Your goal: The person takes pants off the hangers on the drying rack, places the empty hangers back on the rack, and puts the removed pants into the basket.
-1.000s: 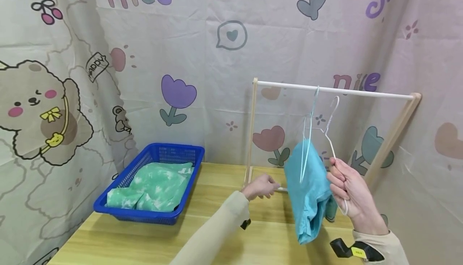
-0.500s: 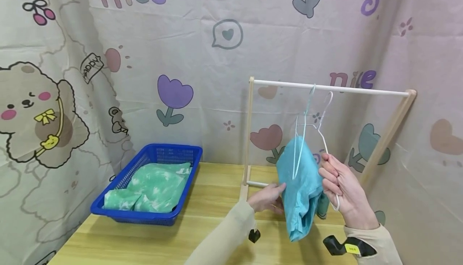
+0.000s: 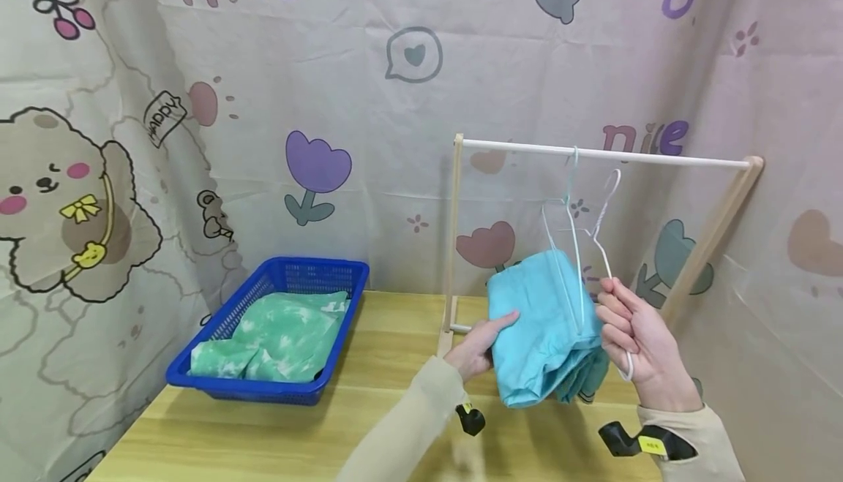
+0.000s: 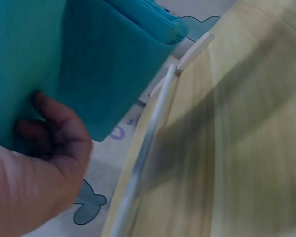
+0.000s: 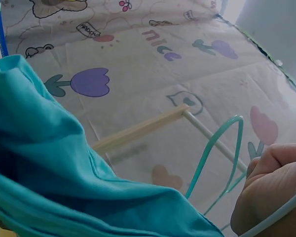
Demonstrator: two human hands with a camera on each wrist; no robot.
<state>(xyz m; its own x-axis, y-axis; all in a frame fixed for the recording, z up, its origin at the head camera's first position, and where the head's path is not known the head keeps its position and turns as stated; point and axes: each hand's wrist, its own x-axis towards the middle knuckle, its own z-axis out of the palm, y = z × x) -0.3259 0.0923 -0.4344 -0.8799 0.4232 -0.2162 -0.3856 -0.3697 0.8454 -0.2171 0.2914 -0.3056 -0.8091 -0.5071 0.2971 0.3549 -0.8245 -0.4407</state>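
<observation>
A folded teal garment (image 3: 533,321) hangs below the rack's top rail (image 3: 672,159); how it is fixed to the hangers cannot be told. My left hand (image 3: 476,350) pinches its left edge, thumb on the front face and fingers behind. Curled fingers of that hand (image 4: 44,177) meet the cloth (image 4: 103,74) in the left wrist view. To the right, my right hand (image 3: 635,339) grips the side of a white wire hanger (image 3: 600,220), whose hook stands just below the rail. A light teal wire hanger (image 3: 568,198) is hooked over the rail, its wires crossing the garment's front.
At the left of the wooden table (image 3: 217,438) is a blue plastic basket (image 3: 263,392) with green-and-white cloth (image 3: 283,336) in it. The rack's wooden left post (image 3: 454,233) and right leg (image 3: 711,248) flank the garment. A printed curtain (image 3: 395,138) closes off the back and sides.
My left hand has moved from beside the rack's lower bar to the garment's left edge and taken hold. The garment has turned and spread wider toward the camera. My right hand keeps its grip.
</observation>
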